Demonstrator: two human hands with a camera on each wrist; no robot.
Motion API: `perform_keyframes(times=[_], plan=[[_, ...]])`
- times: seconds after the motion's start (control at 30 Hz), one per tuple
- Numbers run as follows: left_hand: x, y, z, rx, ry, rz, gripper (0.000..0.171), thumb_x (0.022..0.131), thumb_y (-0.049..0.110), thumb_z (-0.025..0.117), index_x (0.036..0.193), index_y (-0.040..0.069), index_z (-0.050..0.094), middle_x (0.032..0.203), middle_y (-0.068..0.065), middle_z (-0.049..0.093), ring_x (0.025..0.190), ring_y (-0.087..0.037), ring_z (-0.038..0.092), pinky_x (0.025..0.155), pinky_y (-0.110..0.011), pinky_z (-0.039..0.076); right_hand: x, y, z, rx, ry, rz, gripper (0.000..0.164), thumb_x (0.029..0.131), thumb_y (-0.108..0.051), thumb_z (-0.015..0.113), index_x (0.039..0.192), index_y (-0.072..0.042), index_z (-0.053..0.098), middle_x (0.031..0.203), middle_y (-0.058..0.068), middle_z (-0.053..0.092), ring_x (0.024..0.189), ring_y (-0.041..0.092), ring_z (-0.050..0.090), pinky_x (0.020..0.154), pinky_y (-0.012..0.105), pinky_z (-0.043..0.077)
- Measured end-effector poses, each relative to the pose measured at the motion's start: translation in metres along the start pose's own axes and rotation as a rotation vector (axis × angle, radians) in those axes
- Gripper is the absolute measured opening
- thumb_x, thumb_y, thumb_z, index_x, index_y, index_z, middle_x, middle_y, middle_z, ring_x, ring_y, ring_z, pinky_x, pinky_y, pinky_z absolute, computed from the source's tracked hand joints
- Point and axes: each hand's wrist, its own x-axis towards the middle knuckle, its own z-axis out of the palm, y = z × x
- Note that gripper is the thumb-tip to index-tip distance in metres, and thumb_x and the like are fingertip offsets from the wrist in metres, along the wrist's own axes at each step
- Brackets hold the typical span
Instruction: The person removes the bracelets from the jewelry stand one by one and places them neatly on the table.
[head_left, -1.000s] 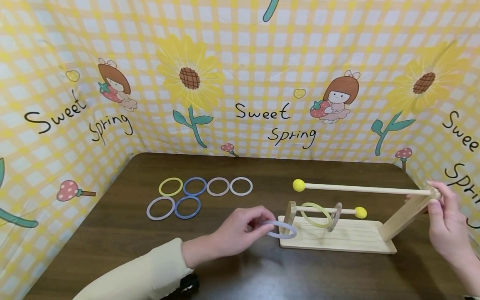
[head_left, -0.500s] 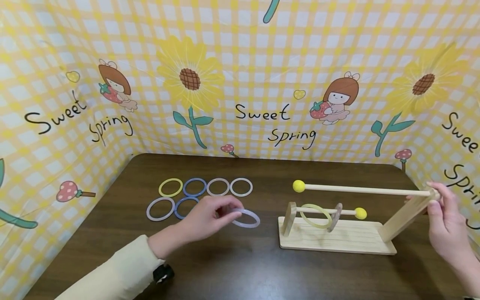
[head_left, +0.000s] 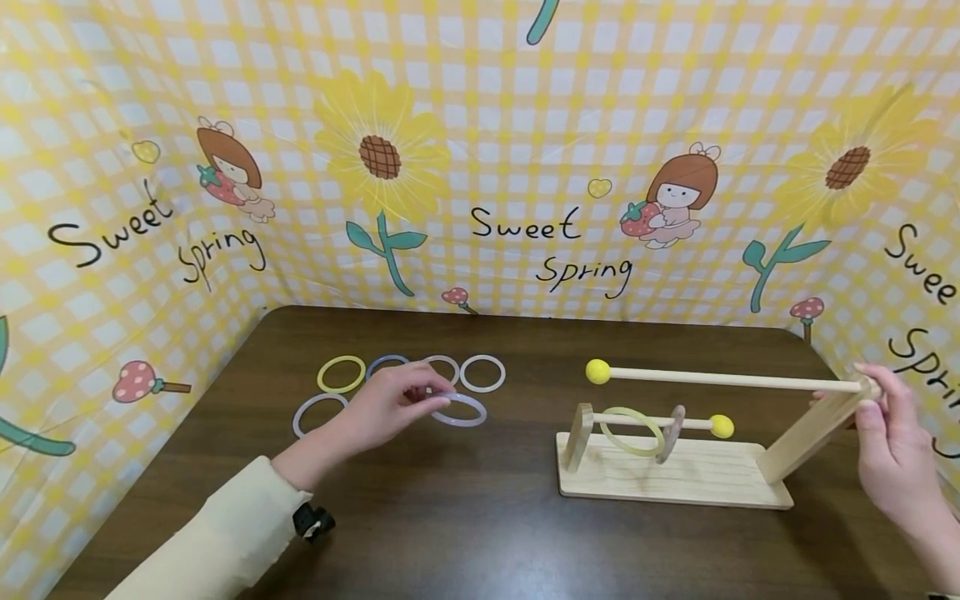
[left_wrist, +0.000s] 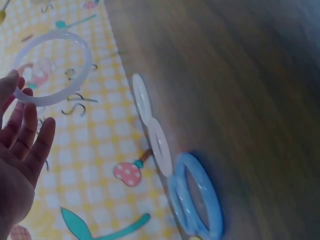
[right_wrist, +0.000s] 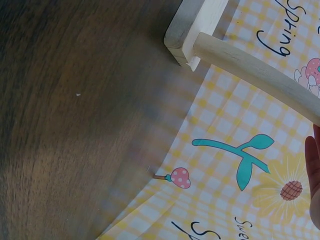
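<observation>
My left hand (head_left: 378,408) pinches a translucent pale lilac ring (head_left: 459,423) between thumb and fingertips, above the table. In the left wrist view this ring (left_wrist: 55,98) is lifted, its other fingers loosely spread. My right hand (head_left: 896,454) grips the top of the slanted post (head_left: 813,433) of a wooden stand, where the long upper rod (head_left: 735,380) joins it. A yellow ring (head_left: 633,452) and a greyish-pink ring (head_left: 678,414) hang on the stand's short lower rod (head_left: 696,422). Only a few fingers of the right hand show in the right wrist view.
Flat on the table (head_left: 465,533) lie several rings, among them a yellow ring (head_left: 321,379), a whitish ring (head_left: 482,390) and a blue ring (left_wrist: 216,210). My left hand partly covers the group. Yellow balls (head_left: 597,372) cap the rods. A checked cloth (head_left: 525,125) stands behind.
My left hand has carried the lilac ring leftward and away from the stand, toward the rings on the table. The right hand and the stand stay in place.
</observation>
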Motion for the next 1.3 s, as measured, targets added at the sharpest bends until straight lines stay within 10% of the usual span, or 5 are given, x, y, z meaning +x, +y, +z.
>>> perform_keyframes(times=[1.3], plan=[[0.014, -0.076, 0.004, 0.139, -0.291, -0.155, 0.008, 0.093, 0.014, 0.067, 0.098, 0.010, 0.071, 0.082, 0.005, 0.067, 0.072, -0.006, 0.058, 0.065, -0.027, 0.049, 0.000, 0.002, 0.001, 0.032, 0.002, 0.021, 0.033, 0.101, 0.007, 0.031, 0.133, 0.017, 0.028, 0.110, -0.024, 0.059, 0.097, -0.007, 0.056, 0.081, 0.005, 0.039]])
